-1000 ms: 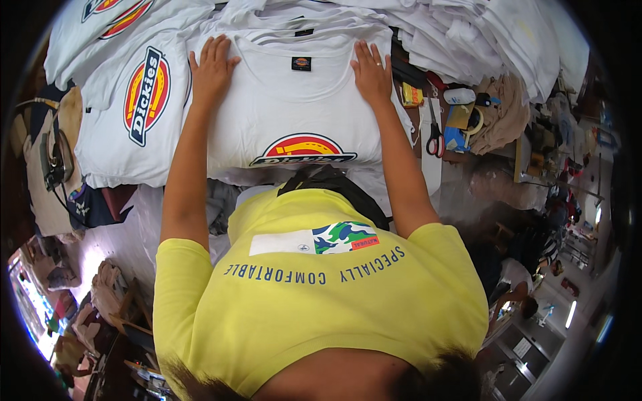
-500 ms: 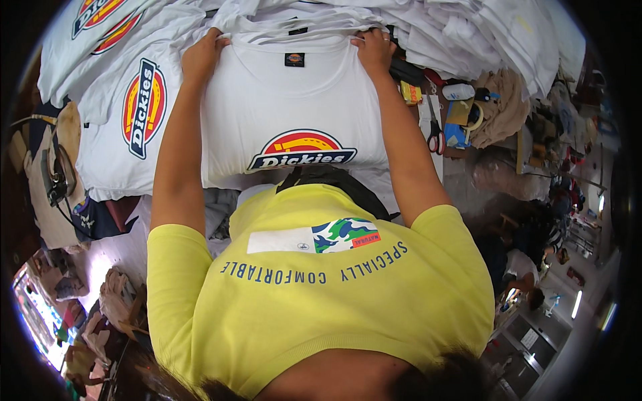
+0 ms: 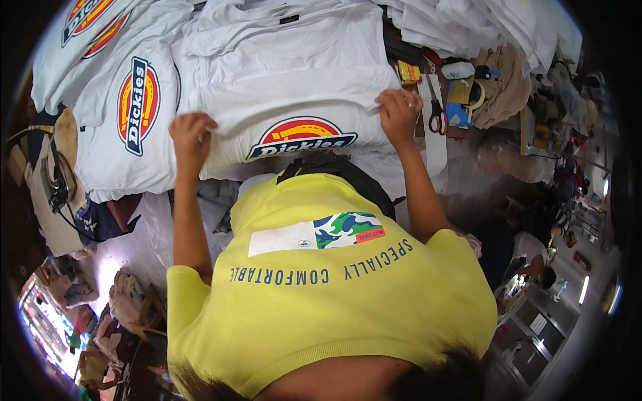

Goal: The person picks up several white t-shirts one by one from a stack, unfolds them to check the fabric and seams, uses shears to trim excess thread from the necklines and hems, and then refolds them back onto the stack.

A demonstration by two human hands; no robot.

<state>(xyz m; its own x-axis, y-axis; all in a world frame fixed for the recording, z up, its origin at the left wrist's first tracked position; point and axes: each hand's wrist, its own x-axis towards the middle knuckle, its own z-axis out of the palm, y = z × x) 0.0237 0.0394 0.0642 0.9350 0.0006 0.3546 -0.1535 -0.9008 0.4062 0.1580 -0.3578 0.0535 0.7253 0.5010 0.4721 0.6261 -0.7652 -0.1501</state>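
A white T-shirt [image 3: 287, 101] with a red, yellow and dark blue print lies in front of me, its upper part turned down toward my body in a loose roll. My left hand [image 3: 192, 138] is closed on the left edge of that turned-down cloth. On the opposite edge, my right hand [image 3: 400, 115] pinches the fabric between thumb and fingers. Beyond the fold, another white shirt [image 3: 281, 41] with a dark neck label shows on the pile. To the left lie more white printed shirts [image 3: 100, 144].
Red-and-black-handled scissors [image 3: 437, 120] rest at the right of the shirts, near a tape roll [image 3: 476, 97] and a beige cloth [image 3: 511, 87]. White garments [image 3: 438, 23] are heaped at the far right. An iron-like tool [image 3: 59, 190] stands at the left. A person [image 3: 533, 257] is farther right.
Both hands have come from the T-shirt's shoulders down toward my body, bringing its neck end with them. The neckline and label are now folded out of sight, and another shirt's label shows behind.
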